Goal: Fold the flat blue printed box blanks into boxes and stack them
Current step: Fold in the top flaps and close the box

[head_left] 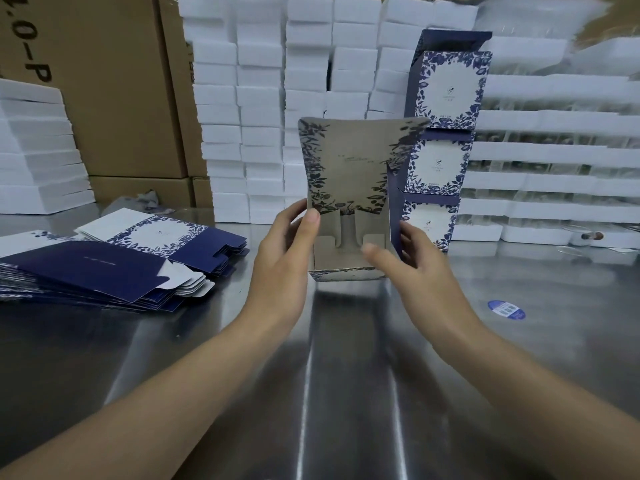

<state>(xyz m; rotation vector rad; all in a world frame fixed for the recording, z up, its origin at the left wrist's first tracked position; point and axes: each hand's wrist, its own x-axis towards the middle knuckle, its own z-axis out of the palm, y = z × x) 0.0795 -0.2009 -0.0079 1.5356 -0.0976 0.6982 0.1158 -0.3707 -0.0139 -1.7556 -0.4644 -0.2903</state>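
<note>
The fingers [410, 234] of the right hand [415, 271] were curled round the right wall of the half-folded box [349, 168], with the thumb stretched across its lower front, blurred. The left hand [280, 251] pinched the box's left edge, thumb on the front; its other fingers were hidden behind the card. The box stood upright between both hands at the middle of the table [346, 393], its pale inner face with dark leaf print turned to us and its top flap raised. We could not tell whether its lower edge touched the table or hung just above it. The small print in the panel was too soft to read. The table was bare polished metal, streaked with reflections, and both forearms reached across it from the near edge. Just behind the box to the right rose a stack of finished boxes [446, 140], three high, with the box covering its lower left side. To the left lay a fanned pile of flat blanks [104, 268], navy and white. A wall of white foam blocks [263, 98] closed the back, with brown cartons [114, 81] at the left, cut off by the frame. More white trays [38, 150] stood at the far left. Wrapped white trays [554, 150] on the right were smeared and hard to make out. A small blue sticker [506, 310] lay on the table to the right.
</note>
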